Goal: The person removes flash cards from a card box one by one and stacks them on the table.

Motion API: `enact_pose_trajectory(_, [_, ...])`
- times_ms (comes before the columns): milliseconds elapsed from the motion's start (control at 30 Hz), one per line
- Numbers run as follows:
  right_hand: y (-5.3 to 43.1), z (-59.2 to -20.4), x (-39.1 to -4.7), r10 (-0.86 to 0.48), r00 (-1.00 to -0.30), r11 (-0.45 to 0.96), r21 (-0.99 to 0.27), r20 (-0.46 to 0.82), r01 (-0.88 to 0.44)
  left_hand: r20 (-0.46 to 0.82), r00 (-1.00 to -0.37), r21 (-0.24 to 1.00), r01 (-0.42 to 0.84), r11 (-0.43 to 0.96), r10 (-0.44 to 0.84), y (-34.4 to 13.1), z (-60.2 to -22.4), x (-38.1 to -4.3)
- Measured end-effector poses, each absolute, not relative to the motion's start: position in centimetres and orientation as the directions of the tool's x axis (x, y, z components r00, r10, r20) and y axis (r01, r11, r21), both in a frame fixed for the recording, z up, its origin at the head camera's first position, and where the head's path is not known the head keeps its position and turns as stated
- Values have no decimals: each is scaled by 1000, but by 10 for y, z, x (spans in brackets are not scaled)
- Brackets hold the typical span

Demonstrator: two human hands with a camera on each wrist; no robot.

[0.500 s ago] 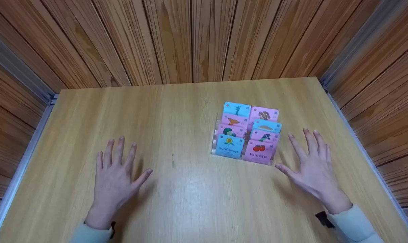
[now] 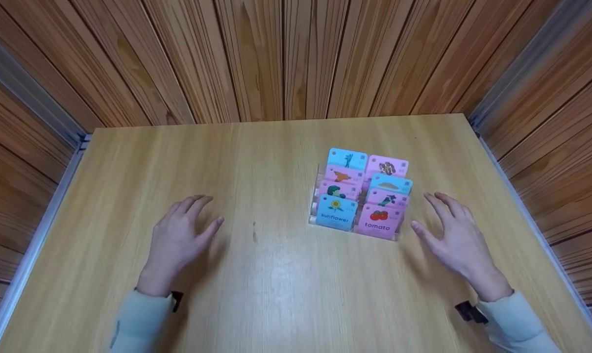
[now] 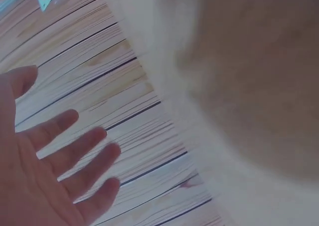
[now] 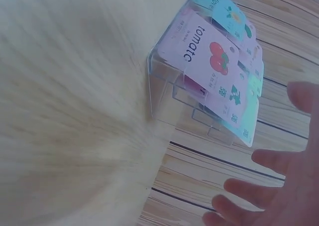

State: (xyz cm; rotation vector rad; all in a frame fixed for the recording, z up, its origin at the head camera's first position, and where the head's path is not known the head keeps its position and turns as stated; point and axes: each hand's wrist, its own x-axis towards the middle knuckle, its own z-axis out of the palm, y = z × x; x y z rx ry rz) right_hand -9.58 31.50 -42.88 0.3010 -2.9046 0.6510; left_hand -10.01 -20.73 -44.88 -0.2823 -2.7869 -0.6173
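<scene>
While my left grip [image 2: 178, 239] and right grip [image 2: 457, 242] both hover released over the light wood-grained table [image 2: 286, 279], fingers loosely bent, the clear plastic stepped rack [image 4: 169, 84] of blue and pink picture cards [image 2: 347, 158] stands just left of my right grip, apart from it. The pink "tomato" card [image 2: 378, 221] is in the front row on that side, with the blue "sunflower" card [image 2: 335, 213] beside it. My left grip is well apart from the rack.

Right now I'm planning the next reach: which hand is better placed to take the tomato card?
Probably the right hand: it is open, beside the card holder and near the tomato card. The left hand is open too, but farther away.
</scene>
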Motion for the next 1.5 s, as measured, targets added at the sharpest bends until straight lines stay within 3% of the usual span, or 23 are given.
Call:
enact_pose_trajectory(333, [318,-437,-112,-111,-982,799,-574,154,-180,93,-985,763,166,625,148,-178,-439,-143])
enact_pose_trajectory(533, [321,-443,-121,-97,-984,753,-635,151,-171,111,-973,882,190,430,202,-147,-441,-170])
enact_pose_trajectory(767, [320,-436,-132,-65,-989,717,-683,133,-139,160,-970,941,205,269,182,-105,-448,-195])
enact_pose_trajectory(1233, [310,-423,-154,-22,-987,684,-717,160,-132,-28,-985,975,10,224,168,-49,-453,-227])
enact_pose_trajectory(1500, [308,-414,-170,19,-982,663,-738,187,-127,-64,-969,975,-11,220,239,-32,-457,-234])
